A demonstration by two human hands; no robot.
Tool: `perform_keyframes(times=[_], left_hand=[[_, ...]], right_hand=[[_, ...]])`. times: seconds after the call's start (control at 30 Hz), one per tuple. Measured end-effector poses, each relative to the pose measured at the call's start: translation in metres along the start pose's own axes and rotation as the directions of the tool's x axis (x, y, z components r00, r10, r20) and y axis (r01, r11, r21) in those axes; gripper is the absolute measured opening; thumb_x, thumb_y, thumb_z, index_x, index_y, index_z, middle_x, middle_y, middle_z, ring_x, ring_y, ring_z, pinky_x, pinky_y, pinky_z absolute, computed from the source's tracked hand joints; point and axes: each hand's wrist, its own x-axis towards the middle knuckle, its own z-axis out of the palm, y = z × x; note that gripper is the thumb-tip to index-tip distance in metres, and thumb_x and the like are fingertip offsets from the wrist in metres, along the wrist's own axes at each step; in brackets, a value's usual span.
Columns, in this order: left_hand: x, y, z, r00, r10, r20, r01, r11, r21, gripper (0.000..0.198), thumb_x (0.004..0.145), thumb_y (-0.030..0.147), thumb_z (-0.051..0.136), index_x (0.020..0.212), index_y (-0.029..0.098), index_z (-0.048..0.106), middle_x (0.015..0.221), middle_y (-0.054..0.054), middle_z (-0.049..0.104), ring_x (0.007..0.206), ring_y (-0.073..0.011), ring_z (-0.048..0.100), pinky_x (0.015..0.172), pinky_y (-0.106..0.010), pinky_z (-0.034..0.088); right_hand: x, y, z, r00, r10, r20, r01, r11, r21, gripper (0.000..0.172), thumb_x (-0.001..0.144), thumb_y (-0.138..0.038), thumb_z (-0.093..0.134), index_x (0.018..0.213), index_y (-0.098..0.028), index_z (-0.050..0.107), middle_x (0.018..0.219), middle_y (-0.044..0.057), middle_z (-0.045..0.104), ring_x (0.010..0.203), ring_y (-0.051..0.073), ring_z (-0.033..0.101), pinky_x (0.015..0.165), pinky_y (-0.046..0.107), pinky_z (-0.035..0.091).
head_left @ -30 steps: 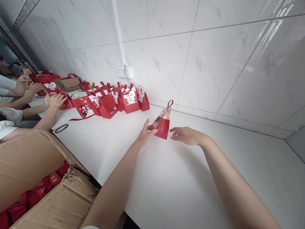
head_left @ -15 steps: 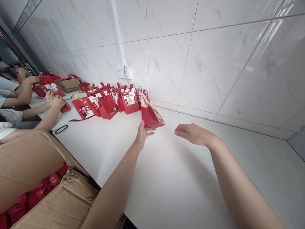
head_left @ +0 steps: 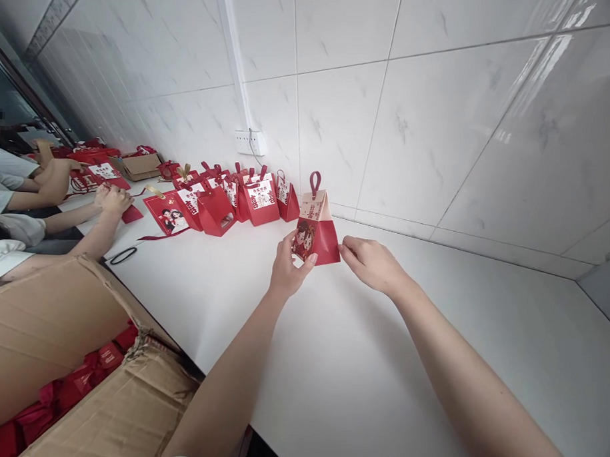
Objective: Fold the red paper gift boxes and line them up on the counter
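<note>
The open cardboard carton sits nearest, at the lower left below the tabletop edge, with red goods inside. Both forearms reach forward over the bare white surface.

Step in hand, as judged: the red gift box stands upright on the tabletop, steadied between both hands.
- Left hand: grip clamped on the box, thumb on the printed front, fingers behind the lower left corner.
- Right hand: fingertips meet the lower right corner; pinching or only touching cannot be told.

Any further move of the box calls for a low hold on its base, since the top tapers to a soft ribbon loop.

Open room: the tabletop is wide and bare to the right and toward the body. Its near edge runs diagonally beside the carton. To the left stand a row of red gift boxes, just beside the held box, and a black loop. Co-workers' hands work farther left. The tiled wall closes the far side.
</note>
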Motion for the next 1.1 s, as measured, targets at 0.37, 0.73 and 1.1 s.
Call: perform_keyframes(times=[0.37,0.73,1.1], left_hand=[[-0.011,-0.003,-0.004,0.999,-0.041,-0.015,0.043,0.991,0.127,0.072,0.074,0.046,0.069,0.138,0.031,0.038,0.121,-0.009,0.049,0.110,-0.0232,0.054,0.092,-0.038,0.047],[0.017,-0.017,-0.022,0.907,-0.418,-0.049,0.333,0.784,-0.524,0.059,0.084,0.066,0.039,0.127,0.027,0.048,0.120,-0.009,0.057,0.115,-0.0263,0.056,0.093,-0.043,0.048],[0.014,0.002,-0.029,0.924,-0.293,0.245,0.374,0.560,-0.739,0.083,0.077,0.081,0.023,0.131,0.023,0.047,0.123,-0.014,0.059,0.111,-0.0263,0.061,0.095,-0.044,0.053]], right_hand=[[0.008,0.021,0.053,0.998,0.048,0.039,-0.057,0.958,0.280,0.028,0.093,-0.037,0.035,0.068,-0.023,0.036,0.062,-0.002,0.049,0.056,0.015,0.044,0.054,0.026,0.031],[-0.023,0.024,0.086,0.975,0.219,0.035,-0.203,0.820,0.535,0.033,0.095,-0.051,0.036,0.082,-0.024,0.049,0.067,-0.003,0.048,0.059,0.015,0.042,0.057,0.027,0.033],[-0.039,0.047,0.101,0.956,0.194,0.221,-0.293,0.549,0.783,0.037,0.090,-0.054,0.047,0.080,-0.020,0.058,0.071,0.000,0.055,0.062,0.014,0.049,0.064,0.029,0.039]])
